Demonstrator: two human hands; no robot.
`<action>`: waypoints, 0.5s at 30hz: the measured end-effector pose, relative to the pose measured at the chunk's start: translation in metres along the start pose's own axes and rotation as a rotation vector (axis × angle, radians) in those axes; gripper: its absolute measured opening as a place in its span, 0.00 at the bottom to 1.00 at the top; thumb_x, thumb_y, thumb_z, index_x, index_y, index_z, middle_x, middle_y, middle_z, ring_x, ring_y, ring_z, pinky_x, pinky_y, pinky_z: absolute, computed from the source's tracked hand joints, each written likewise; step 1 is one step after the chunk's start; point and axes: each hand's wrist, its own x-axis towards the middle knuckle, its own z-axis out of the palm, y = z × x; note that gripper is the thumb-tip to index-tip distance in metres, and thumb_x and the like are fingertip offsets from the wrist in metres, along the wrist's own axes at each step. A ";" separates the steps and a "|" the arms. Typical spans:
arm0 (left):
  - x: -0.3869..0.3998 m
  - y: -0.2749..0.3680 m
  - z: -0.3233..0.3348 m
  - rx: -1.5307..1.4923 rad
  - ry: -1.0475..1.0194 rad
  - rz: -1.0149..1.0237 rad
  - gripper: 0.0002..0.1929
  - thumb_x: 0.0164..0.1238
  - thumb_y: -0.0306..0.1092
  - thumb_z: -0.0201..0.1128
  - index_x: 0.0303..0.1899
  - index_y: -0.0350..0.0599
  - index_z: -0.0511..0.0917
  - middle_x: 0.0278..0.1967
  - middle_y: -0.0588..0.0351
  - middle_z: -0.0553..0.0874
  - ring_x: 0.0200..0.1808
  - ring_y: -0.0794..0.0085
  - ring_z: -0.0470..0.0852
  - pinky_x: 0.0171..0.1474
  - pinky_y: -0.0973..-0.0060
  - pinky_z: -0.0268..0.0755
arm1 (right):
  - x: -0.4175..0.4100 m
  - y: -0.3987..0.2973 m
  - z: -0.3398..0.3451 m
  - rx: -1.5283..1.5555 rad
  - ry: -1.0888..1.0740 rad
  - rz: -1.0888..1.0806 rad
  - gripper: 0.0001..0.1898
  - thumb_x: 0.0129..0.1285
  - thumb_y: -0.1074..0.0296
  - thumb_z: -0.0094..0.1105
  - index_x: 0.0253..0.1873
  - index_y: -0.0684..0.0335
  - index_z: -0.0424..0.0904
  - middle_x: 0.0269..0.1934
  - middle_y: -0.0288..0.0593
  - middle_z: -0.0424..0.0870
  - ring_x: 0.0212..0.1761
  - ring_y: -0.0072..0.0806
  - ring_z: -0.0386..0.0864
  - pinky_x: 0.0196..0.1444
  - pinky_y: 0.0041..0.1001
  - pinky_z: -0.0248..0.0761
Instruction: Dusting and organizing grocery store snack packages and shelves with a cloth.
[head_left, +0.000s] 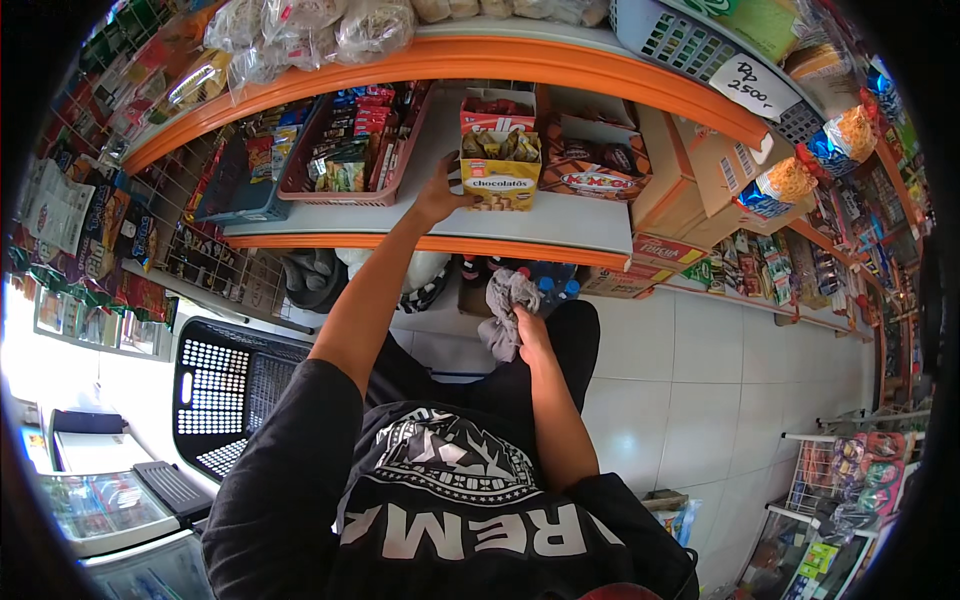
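Note:
My left hand (439, 196) reaches over the shelf board (330, 221) with its fingers spread. Its thumb lies against the lower left of a yellow Chocolatos box (500, 184), while the other fingers stand beside the box's left side. Wrapped snacks fill the top of this open-fronted box. Directly behind it stands a red-and-white snack box (498, 120). In my right hand (531, 334) is a crumpled grey cloth (504, 300), held above my lap in front of the shelf. To the right of the yellow box sits a brown Momogi box (596, 180) of wrapped snacks.
A pink basket (337, 196) and a blue basket (255, 214) hold sachets on the left. Orange-edged shelving (525, 56) overhangs the board. Cardboard cartons (675, 180) stand at right. Below are bottles (559, 289); a black plastic crate (214, 375) sits left of me.

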 end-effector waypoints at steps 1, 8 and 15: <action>0.000 0.000 -0.001 -0.039 -0.031 -0.017 0.47 0.41 0.27 0.71 0.63 0.42 0.49 0.58 0.44 0.66 0.60 0.59 0.65 0.59 0.68 0.61 | -0.001 -0.001 0.000 0.004 0.002 0.001 0.19 0.60 0.65 0.54 0.55 0.66 0.69 0.47 0.41 0.76 0.44 0.28 0.76 0.44 0.28 0.71; -0.006 0.018 -0.007 -0.104 -0.067 -0.105 0.49 0.40 0.22 0.71 0.64 0.43 0.47 0.60 0.46 0.63 0.61 0.60 0.62 0.61 0.67 0.59 | 0.000 -0.001 0.001 -0.013 0.031 0.009 0.21 0.60 0.66 0.54 0.56 0.65 0.67 0.48 0.42 0.75 0.46 0.28 0.76 0.45 0.28 0.70; -0.009 0.035 -0.012 -0.155 -0.074 -0.177 0.49 0.41 0.20 0.69 0.66 0.45 0.45 0.62 0.45 0.60 0.62 0.58 0.60 0.62 0.66 0.57 | 0.015 0.013 -0.011 -0.036 0.029 -0.024 0.20 0.60 0.65 0.54 0.56 0.64 0.68 0.47 0.41 0.76 0.44 0.28 0.76 0.43 0.27 0.71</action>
